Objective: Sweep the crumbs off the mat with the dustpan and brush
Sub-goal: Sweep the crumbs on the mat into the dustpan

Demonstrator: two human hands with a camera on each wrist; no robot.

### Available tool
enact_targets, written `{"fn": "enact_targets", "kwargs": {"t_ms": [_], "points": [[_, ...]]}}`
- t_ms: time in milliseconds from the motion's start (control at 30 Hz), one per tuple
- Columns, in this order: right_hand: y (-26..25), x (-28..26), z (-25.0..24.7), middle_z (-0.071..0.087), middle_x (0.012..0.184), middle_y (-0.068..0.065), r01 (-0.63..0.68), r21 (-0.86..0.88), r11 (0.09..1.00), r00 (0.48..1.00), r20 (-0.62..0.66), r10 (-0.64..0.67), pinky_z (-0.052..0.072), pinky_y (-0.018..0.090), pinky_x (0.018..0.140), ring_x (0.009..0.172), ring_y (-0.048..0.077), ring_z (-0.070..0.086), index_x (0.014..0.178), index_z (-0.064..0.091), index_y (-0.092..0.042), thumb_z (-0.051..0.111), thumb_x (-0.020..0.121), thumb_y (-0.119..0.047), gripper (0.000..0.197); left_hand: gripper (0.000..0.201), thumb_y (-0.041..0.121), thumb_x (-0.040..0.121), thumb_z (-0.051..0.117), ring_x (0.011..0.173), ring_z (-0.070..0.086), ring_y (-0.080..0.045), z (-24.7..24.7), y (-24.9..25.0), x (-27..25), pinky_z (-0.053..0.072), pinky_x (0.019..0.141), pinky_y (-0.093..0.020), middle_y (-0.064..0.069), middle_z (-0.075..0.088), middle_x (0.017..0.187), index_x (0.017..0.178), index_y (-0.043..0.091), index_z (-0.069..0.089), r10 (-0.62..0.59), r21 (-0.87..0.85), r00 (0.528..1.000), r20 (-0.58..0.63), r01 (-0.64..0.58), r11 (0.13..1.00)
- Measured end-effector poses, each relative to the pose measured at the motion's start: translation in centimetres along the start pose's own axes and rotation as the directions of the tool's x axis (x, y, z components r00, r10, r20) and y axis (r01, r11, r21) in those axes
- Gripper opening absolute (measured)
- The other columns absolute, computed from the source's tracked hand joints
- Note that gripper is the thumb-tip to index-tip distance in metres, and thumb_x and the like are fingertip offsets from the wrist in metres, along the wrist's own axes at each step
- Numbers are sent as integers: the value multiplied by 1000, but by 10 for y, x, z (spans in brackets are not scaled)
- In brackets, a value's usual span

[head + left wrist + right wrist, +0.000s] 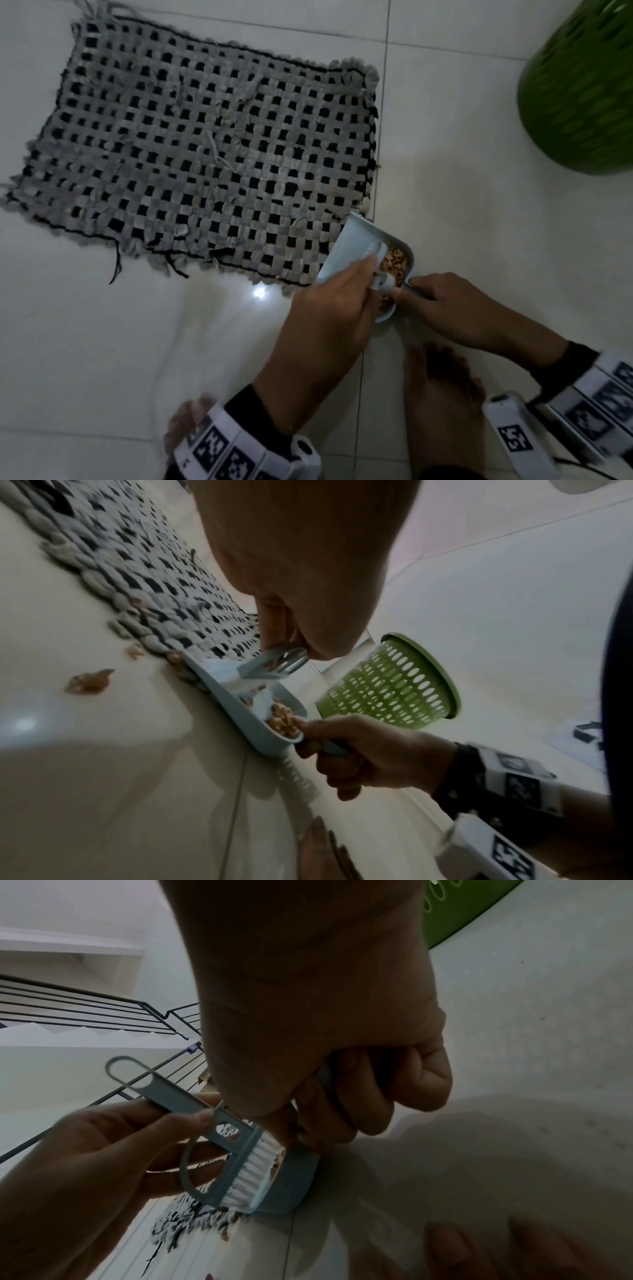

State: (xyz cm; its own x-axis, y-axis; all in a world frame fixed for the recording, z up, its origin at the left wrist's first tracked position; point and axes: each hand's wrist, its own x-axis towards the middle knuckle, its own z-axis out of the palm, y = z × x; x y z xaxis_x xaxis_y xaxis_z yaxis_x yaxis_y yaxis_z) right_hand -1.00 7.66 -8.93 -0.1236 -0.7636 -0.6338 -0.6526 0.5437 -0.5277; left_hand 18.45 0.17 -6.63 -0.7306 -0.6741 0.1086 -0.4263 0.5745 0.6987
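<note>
A woven grey and black mat (205,154) lies on the white tile floor. At its near right corner sits a pale blue dustpan (346,246) with its lip against the mat edge and a heap of brown crumbs (394,265) inside. My left hand (366,270) grips the small blue brush (236,1153) by its handle, the white bristles (253,1172) down in the pan. My right hand (411,291) holds the dustpan's handle (325,1080), fingers curled round it. Loose crumbs (89,681) lie on the floor beside the mat's fringe.
A green perforated basket (579,89) stands on the floor at the far right. My bare feet (442,394) are just behind the hands. A stair railing (85,1010) shows in the right wrist view.
</note>
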Motion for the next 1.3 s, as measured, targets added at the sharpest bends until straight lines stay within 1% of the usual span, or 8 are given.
{"fn": "enact_targets", "kwargs": {"t_ms": [100, 233, 367, 600, 867, 1000, 1167, 1300], "points": [[1, -1, 0, 56, 57, -1, -3, 19, 1000, 1000, 10, 3, 36, 26, 53, 50, 6, 51, 60, 55, -26, 46, 96, -54, 46, 43, 27, 99, 53, 95, 71, -13, -11, -5, -1, 53, 87, -16, -14, 71, 117, 129, -2, 63, 19, 34, 999, -26, -18, 999], [2, -1, 1, 58, 61, -1, -7, 36, 999, 1000, 13, 7, 37, 26, 55, 53, 6, 54, 64, 59, -25, 47, 96, -53, 44, 39, 23, 100, 53, 90, 67, -10, -18, -21, 2, 38, 88, -2, -11, 72, 116, 131, 1, 63, -93, 50, 990, -102, 98, 994], [4, 1, 2, 63, 66, 0, 4, 23, 1000, 1000, 5, -4, 43, 31, 59, 58, 7, 58, 68, 63, -21, 45, 95, -55, 47, 35, 16, 95, 66, 98, 69, -11, 1, -8, -7, 51, 88, -15, -7, 73, 116, 128, 4, 65, -24, -63, 999, -24, 22, 998], [9, -3, 6, 63, 64, 1, 54, 105, 993, 999, -10, -54, 46, 35, 58, 56, 9, 58, 69, 64, -20, 42, 88, -64, 53, 29, 25, 99, 60, 92, 68, -1, -14, -13, 10, 57, 74, -14, 0, 75, 108, 124, 13, 69, -74, -194, 996, -44, 64, 979], [38, -13, -11, 60, 64, 13, 73, 150, 986, 994, -95, -59, 44, 40, 57, 59, 24, 60, 67, 60, -9, 41, 84, -74, 69, 21, 30, 97, 65, 87, 69, -6, -45, -15, 27, 58, 65, -33, 11, 72, 99, 115, 24, 73, -216, -268, 961, -171, 165, 949], [26, -11, -16, 57, 59, 10, 109, 131, 985, 994, -44, -104, 38, 33, 55, 52, 19, 54, 64, 60, -12, 49, 92, -58, 55, 20, 28, 92, 70, 82, 71, -4, -59, -27, 19, 60, 68, -34, 15, 74, 92, 111, 24, 75, -360, -292, 914, -187, 299, 909], [4, -8, -21, 58, 56, -4, 156, -9, 988, 981, 118, -154, 39, 24, 53, 50, 8, 54, 57, 58, -32, 50, 94, -51, 42, 22, 27, 93, 70, 67, 68, -4, -75, -41, -16, 57, 60, -31, 15, 72, 85, 115, 26, 72, -413, -135, 860, -298, 390, 911], [1, -10, -15, 57, 58, -9, 198, -90, 976, 961, 213, -175, 36, 23, 53, 51, 8, 53, 64, 59, -22, 46, 93, -55, 46, 19, 19, 96, 67, 64, 60, -2, -82, -47, -49, 45, 65, -8, 0, 74, 95, 114, 13, 72, -240, 155, 942, -236, 280, 947]]}}
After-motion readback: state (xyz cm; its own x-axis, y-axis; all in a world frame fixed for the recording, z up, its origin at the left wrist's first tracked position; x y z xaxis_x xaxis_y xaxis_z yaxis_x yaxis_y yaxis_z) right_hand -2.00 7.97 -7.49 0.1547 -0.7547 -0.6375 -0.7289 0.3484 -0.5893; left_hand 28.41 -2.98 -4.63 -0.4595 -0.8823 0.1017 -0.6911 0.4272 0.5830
